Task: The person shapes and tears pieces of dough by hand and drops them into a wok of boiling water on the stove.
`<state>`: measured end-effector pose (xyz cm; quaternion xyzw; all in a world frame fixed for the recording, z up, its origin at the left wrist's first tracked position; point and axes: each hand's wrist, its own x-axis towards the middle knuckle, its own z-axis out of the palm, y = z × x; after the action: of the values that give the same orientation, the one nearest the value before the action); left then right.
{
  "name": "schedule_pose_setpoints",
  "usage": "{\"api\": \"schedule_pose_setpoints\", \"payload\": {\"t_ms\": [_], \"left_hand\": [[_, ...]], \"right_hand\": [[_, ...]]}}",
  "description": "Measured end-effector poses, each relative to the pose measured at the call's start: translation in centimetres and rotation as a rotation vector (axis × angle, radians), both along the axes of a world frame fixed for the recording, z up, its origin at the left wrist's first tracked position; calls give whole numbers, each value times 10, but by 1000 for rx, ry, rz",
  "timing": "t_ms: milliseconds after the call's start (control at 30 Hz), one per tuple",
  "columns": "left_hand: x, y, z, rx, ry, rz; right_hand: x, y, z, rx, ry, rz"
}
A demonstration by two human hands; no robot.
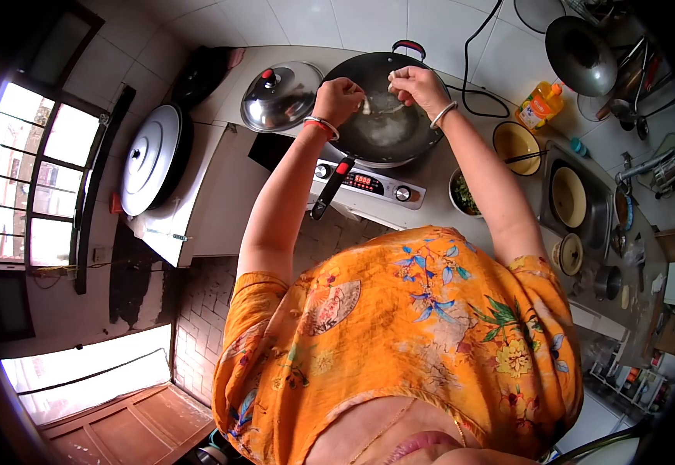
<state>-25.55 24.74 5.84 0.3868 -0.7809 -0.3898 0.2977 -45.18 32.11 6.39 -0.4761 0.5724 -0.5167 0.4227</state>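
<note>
Both my hands are over a dark wok (430, 143) with steaming, cloudy water (390, 130) in it. My left hand (339, 101) is closed in a pinch, and a small pale dough piece (366, 105) sticks out from its fingertips. On the other side, my right hand (419, 85) pinches another bit of pale dough (391, 77) between thumb and fingers. A faint pale strip shows between the hands, low over the water; whether it joins the two pieces I cannot make out. The wok rests on an induction cooker (376, 186) with a lit red display.
A domed steel lid (281, 97) lies left of the wok; the wok's handle (333, 186) points toward me. Rightward are a bowl of chopped greens (464, 194), a yellow bowl (508, 138) with chopsticks, an orange bottle (540, 105) and a sink (597, 225). A black cord runs behind.
</note>
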Motion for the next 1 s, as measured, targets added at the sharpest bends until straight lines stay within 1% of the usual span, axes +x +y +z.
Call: {"api": "schedule_pose_setpoints", "payload": {"t_ms": [100, 133, 233, 267, 300, 333, 400, 500, 567, 667, 800, 933, 1000], "left_hand": [[3, -5, -3, 93, 119, -56], [3, -4, -1, 129, 122, -47], [2, -2, 12, 232, 136, -43], [2, -1, 16, 271, 144, -55], [2, -2, 20, 313, 152, -66], [2, -8, 14, 260, 168, -61], [1, -11, 16, 281, 170, -68], [1, -15, 20, 279, 161, -87], [2, -19, 22, 275, 156, -111], [4, -13, 36, 311, 167, -146], [4, -3, 52, 343, 159, -162], [5, 0, 56, 378, 218, -164], [5, -2, 56, 363, 203, -138]], "right_hand": [[-5, -15, -20, 2, 454, 91], [-6, -19, -22, 58, 646, 164], [1, -22, -25, -18, 1330, 131], [3, -19, -25, -24, 1273, 57], [6, -9, -19, -131, 1051, 59], [9, 0, -14, -233, 827, 64], [13, -6, -14, -106, 369, 206], [13, -6, -27, -108, -102, 364], [15, -7, -35, -142, -52, 402], [30, -1, -39, -185, -128, 366], [34, 4, -33, -181, 112, 184], [36, 2, -41, -326, 264, 107], [33, 2, -43, -320, 287, 99]]}}
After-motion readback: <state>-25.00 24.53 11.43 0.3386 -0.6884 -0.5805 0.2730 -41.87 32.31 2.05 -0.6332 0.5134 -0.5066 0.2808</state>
